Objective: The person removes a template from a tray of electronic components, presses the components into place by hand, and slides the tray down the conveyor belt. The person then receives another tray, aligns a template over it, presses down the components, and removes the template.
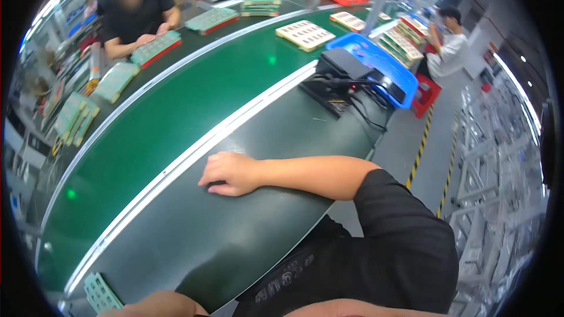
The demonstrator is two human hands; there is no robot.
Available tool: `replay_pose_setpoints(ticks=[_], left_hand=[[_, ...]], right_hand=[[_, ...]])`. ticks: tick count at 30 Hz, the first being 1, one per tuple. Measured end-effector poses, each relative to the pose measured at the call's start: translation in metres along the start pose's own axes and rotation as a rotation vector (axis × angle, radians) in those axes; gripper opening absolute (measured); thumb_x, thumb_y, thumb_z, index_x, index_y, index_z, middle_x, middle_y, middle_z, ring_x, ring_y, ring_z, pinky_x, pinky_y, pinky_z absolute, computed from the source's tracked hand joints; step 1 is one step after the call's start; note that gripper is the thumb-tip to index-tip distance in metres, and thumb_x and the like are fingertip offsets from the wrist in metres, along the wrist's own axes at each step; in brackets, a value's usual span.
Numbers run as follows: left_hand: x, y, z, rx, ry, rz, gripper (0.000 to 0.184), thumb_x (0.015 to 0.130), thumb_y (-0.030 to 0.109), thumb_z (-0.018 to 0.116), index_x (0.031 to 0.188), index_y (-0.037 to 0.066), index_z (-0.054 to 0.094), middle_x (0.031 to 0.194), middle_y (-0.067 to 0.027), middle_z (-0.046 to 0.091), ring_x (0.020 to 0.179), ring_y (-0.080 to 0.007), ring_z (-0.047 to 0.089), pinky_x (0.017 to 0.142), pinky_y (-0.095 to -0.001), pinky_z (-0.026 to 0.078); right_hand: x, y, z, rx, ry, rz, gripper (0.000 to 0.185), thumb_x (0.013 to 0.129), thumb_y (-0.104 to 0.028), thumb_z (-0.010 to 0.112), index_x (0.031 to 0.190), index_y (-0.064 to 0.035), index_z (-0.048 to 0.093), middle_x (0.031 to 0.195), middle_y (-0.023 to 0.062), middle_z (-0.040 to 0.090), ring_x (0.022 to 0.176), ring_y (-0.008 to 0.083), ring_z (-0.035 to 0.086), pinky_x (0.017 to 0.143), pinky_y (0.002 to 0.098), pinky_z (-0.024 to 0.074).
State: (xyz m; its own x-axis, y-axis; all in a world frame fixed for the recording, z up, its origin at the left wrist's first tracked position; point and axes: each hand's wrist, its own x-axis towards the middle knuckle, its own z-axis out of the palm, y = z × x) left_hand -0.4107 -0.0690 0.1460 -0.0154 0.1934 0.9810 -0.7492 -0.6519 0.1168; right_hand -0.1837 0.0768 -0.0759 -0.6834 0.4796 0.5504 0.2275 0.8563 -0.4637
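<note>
Right hand [232,173] rests palm down on the dark grey-green, smooth tabletop [276,147], knuckles bent; its grip is slack, thumb and fingers slightly apart, nothing visible in it. Left arm [158,306]: only a cropped patch of skin at the bottom edge; cannot tell whether the left grip is clamped on anything. Pale green flat panel with rectangular cut-outs [100,292] lies just beside that patch, lower left, at the tabletop's end. Bright green conveyor belt [194,103] runs alongside, beyond a white metal rail [217,135]. Black boxy device with cables [343,66] stands at the far end, near a blue plastic tray [376,53].
</note>
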Motion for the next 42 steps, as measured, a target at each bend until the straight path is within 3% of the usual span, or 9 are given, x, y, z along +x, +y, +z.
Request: replay_pose_setpoints(ticks=[5,9,12,17,23,27,29,38,42], left_hand=[[0.004,0.029,-0.039,0.189,-0.103,-0.193,0.021,0.089,0.011,0.073,0.104,0.025,0.076,0.099,0.017,0.069,0.081,-0.0036,0.061,0.079,-0.0266,0.038],[-0.001,0.024,-0.033,0.358,-0.011,-0.126,0.016,0.09,0.019,0.079,0.102,0.027,0.073,0.092,0.0082,0.064,0.076,-0.0074,0.058,0.075,-0.0287,0.04],[-0.004,0.032,-0.034,0.564,-0.026,-0.2,0.029,0.089,0.027,0.082,0.115,0.031,0.073,0.102,0.0127,0.064,0.083,-0.0048,0.058,0.081,-0.0249,0.037],[-0.01,0.037,-0.039,0.96,-0.118,-0.118,0.039,0.095,0.029,0.074,0.133,0.031,0.065,0.115,0.01,0.061,0.094,-0.0081,0.055,0.076,-0.0275,0.031],[-0.011,0.025,-0.033,1.217,-0.199,0.039,0.037,0.095,0.021,0.07,0.131,0.026,0.063,0.112,0.0005,0.062,0.092,-0.0154,0.057,0.07,-0.0314,0.031],[-0.012,-0.003,-0.022,0.918,-0.397,-0.301,0.03,0.08,0.014,0.084,0.109,0.015,0.075,0.108,-0.0055,0.071,0.09,-0.0191,0.069,0.063,-0.0311,0.042],[-0.032,-0.051,-0.004,0.933,-0.446,-0.306,0.028,0.08,0.009,0.082,0.107,0.007,0.074,0.104,-0.0071,0.071,0.081,-0.0206,0.066,0.067,-0.0345,0.049],[-0.218,-0.153,0.012,0.499,-0.754,-0.611,0.019,0.087,0.012,0.071,0.105,0.006,0.068,0.105,-0.0085,0.063,0.087,-0.0276,0.063,0.075,-0.0404,0.05],[-0.207,-0.149,0.019,0.588,-0.599,-0.629,0.021,0.086,0.012,0.072,0.106,0.005,0.069,0.105,-0.0086,0.063,0.083,-0.0291,0.065,0.071,-0.0414,0.052]], right_hand=[[0.009,0.001,0.004,-0.037,-0.024,0.014,0.025,0.084,-0.014,0.077,0.108,-0.0088,0.073,0.097,0.0064,0.071,0.091,0.0272,0.064,0.081,0.0405,0.0515],[0.006,-0.003,-0.002,-0.035,-0.058,0.049,0.023,0.086,-0.016,0.075,0.108,-0.0116,0.073,0.098,0.0057,0.071,0.094,0.0278,0.063,0.082,0.0419,0.0507],[0.007,-0.004,-0.005,-0.033,-0.067,0.062,0.023,0.086,-0.017,0.075,0.109,-0.0117,0.072,0.1,0.005,0.071,0.095,0.0275,0.063,0.084,0.0415,0.0499],[0.002,-0.002,-0.002,-0.036,-0.071,0.056,0.022,0.086,-0.016,0.075,0.108,-0.012,0.072,0.102,0.0038,0.071,0.098,0.0266,0.062,0.085,0.0408,0.0492],[0.001,-0.003,-0.002,-0.036,-0.064,0.049,0.021,0.086,-0.015,0.074,0.107,-0.0123,0.073,0.102,0.0039,0.07,0.097,0.0266,0.063,0.084,0.0409,0.0492],[0.004,0.0,-0.004,-0.046,-0.062,0.025,0.021,0.085,-0.015,0.075,0.106,-0.012,0.073,0.1,0.0046,0.071,0.095,0.0273,0.063,0.084,0.0412,0.0498],[0.002,0.008,-0.002,-0.016,-0.076,0.011,0.021,0.084,-0.015,0.076,0.105,-0.0113,0.074,0.099,0.0053,0.071,0.094,0.0278,0.063,0.083,0.0412,0.0508],[0.0,0.002,-0.004,-0.03,-0.031,0.028,0.021,0.085,-0.015,0.075,0.105,-0.0107,0.074,0.099,0.0055,0.072,0.093,0.0286,0.063,0.082,0.0418,0.0521],[-0.001,0.004,-0.004,-0.016,-0.021,0.026,0.02,0.086,-0.016,0.074,0.105,-0.0103,0.073,0.099,0.0059,0.072,0.094,0.0288,0.064,0.082,0.0416,0.0523]])
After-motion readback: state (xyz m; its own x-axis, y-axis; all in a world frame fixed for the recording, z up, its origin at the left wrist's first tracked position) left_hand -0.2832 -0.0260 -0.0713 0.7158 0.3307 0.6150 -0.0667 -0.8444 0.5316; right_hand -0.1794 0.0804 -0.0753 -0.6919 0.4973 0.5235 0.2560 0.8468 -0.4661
